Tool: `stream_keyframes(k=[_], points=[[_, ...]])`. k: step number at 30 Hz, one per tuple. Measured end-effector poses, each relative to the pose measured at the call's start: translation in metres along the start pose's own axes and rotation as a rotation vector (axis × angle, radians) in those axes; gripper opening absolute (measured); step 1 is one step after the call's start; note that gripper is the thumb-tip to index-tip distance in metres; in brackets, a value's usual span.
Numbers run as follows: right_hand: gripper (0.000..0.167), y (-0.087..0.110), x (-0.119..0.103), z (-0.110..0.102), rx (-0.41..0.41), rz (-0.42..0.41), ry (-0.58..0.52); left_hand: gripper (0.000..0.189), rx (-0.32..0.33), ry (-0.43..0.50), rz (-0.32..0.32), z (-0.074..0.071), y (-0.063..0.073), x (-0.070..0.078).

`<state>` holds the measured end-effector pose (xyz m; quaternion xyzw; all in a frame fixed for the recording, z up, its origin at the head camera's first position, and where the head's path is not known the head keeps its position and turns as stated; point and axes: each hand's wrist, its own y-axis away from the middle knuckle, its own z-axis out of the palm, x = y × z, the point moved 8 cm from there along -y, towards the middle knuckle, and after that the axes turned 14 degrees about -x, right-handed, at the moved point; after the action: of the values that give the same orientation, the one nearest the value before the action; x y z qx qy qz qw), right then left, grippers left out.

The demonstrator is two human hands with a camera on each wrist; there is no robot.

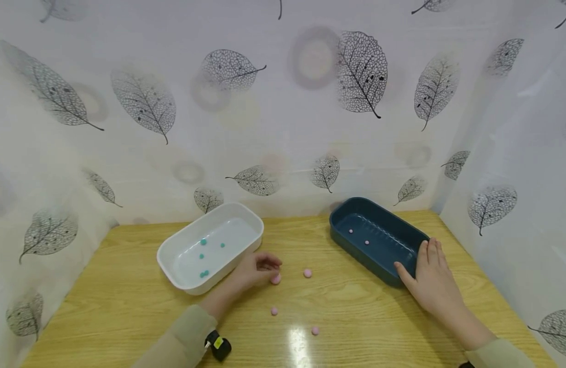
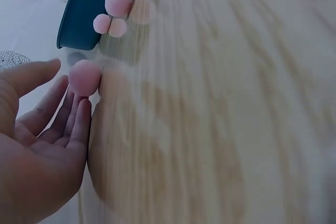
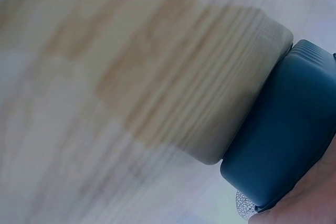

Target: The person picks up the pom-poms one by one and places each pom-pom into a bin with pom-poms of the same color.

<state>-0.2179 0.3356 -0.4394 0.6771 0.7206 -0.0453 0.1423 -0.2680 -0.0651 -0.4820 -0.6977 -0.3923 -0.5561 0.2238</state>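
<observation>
My left hand point(image 1: 254, 271) is beside a pink ball point(image 1: 275, 279) on the table. In the left wrist view, its fingertips lie right at the ball point(image 2: 84, 77), while the thumb stands apart above. Another pink ball point(image 1: 308, 273) sits a little further right. At the right, a dark blue tray point(image 1: 363, 258) holds two small pink balls point(image 1: 367, 243). My right hand point(image 1: 436, 286) rests on that tray's near right corner, fingers extended over the rim and thumb spread to the left. The right wrist view shows the tray's outer wall point(image 3: 283, 129), with only part of the hand.
A white tray point(image 1: 186, 288) with several teal balls point(image 1: 203, 242) stands left of the left hand. Two smaller pink balls lie nearer on the wooden table point(image 1: 356, 327): one ball point(image 1: 274, 311) and another ball point(image 1: 315, 331). A leaf-patterned curtain point(image 1: 283, 128) surrounds the back and sides.
</observation>
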Motion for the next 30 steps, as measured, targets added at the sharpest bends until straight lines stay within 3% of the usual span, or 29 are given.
stream_keyframes(k=[5,11,16,30], points=[[0.101,-0.0007,-0.0001,0.0002,-0.004,0.001,-0.010,0.034,-0.104,-0.082,0.041,0.0041,0.0031,0.0037],[0.101,-0.0007,-0.0004,0.0002,0.002,0.000,-0.015,0.035,-0.148,-0.179,0.050,0.0060,0.0056,0.0059],[0.100,-0.0002,-0.0007,0.0004,0.005,-0.003,-0.020,0.036,-0.157,-0.213,0.072,0.0059,0.0049,0.0081],[0.100,0.0001,-0.0003,0.0006,0.009,-0.005,-0.012,0.026,-0.110,-0.162,0.014,0.0015,0.0030,0.0056]])
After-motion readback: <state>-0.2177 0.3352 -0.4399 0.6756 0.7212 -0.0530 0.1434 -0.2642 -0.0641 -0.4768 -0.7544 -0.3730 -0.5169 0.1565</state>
